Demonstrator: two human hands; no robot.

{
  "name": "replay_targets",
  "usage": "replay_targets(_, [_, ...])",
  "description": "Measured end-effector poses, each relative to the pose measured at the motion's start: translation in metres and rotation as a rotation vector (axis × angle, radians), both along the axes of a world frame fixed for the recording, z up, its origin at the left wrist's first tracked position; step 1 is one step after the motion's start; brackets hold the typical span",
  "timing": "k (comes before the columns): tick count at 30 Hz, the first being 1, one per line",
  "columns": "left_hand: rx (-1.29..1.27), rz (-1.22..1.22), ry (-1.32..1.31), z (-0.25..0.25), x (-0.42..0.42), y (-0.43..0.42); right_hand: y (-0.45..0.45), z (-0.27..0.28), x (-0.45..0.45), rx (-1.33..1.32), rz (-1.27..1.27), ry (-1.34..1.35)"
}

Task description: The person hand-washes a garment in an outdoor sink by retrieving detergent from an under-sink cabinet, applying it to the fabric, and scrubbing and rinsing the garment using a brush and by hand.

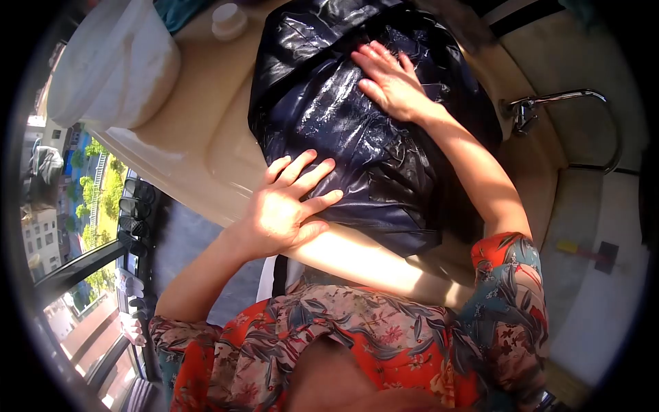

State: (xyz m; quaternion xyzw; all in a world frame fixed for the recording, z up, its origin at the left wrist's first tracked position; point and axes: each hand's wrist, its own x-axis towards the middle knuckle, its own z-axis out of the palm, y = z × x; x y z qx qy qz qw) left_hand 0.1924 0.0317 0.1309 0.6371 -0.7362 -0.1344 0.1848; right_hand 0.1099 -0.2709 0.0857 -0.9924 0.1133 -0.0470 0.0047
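Right hand point(392, 84) on glossy dark cloth point(312, 113)

Cloth point(309, 123) is dk navy/near-blk, v. glossy, apparently wet, w/ whitish streaks mid-surface. It lies spread in beige basin point(220, 134), creased all over, bunched esp. toward the R side, w/ a broad fold at top; near edge's at basin's front rim. Underside hidden.

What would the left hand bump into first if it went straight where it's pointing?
The left hand would probably meet the dark shiny fabric first. It overlaps the fabric's edge in this view, but whether they touch is hard to tell.
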Motion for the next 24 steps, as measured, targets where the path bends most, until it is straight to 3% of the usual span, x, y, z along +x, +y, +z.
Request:
replay_targets(1, [-0.008, 0.008, 0.035, -0.003, 0.000, 0.000, -0.051, -0.007, 0.013, -0.057, -0.202, -0.044])
replay_targets(2, [-0.010, 0.008, 0.040, -0.002, 0.001, -0.001, -0.088, 0.000, 0.021, 0.072, -0.413, 0.024])
replay_targets(4, [-0.013, 0.007, 0.050, -0.001, 0.003, -0.005, -0.087, 0.014, 0.035, 0.073, -0.580, 0.110])
replay_targets(6, [-0.058, 0.000, 0.061, -0.010, 0.001, -0.006, -0.030, 0.003, 0.023, 0.037, -0.412, -0.008])
replay_targets(8, [-0.080, -0.001, 0.065, -0.015, -0.001, -0.008, 0.073, -0.004, -0.024, 0.057, 0.005, 0.053])
replay_targets(10, [-0.069, -0.013, 0.040, -0.017, 0.001, -0.009, 0.117, 0.008, -0.062, 0.313, 0.219, 0.141])
replay_targets(11, [-0.072, -0.017, 0.036, -0.018, 0.002, -0.009, 0.088, 0.005, -0.058, 0.062, 0.234, 0.188])
replay_targets(12, [-0.074, -0.020, 0.033, -0.020, 0.003, -0.010, 0.052, -0.007, -0.048, 0.112, 0.013, 0.047])
replay_targets(13, [-0.076, -0.024, 0.046, -0.021, 0.004, -0.011, 0.015, -0.007, -0.034, -0.042, -0.097, 0.076])
replay_targets(16, [-0.150, 0.002, 0.052, -0.029, 0.004, -0.010, -0.037, -0.012, -0.008, 0.024, -0.429, 0.010])
replay_targets(18, [-0.138, 0.062, 0.013, -0.027, 0.001, -0.001, 0.006, 0.001, -0.009, 0.125, -0.391, 0.103])
replay_targets(20, [-0.116, 0.122, -0.032, -0.022, -0.003, 0.008, 0.099, 0.002, -0.045, 0.143, 0.085, 0.106])
replay_targets(22, [-0.090, 0.138, -0.071, -0.018, -0.007, 0.010, 0.143, 0.009, -0.071, 0.294, 0.260, 0.099])
replay_targets(24, [-0.073, 0.162, -0.077, -0.013, -0.012, 0.008, 0.074, -0.004, -0.052, 0.014, 0.027, 0.114])
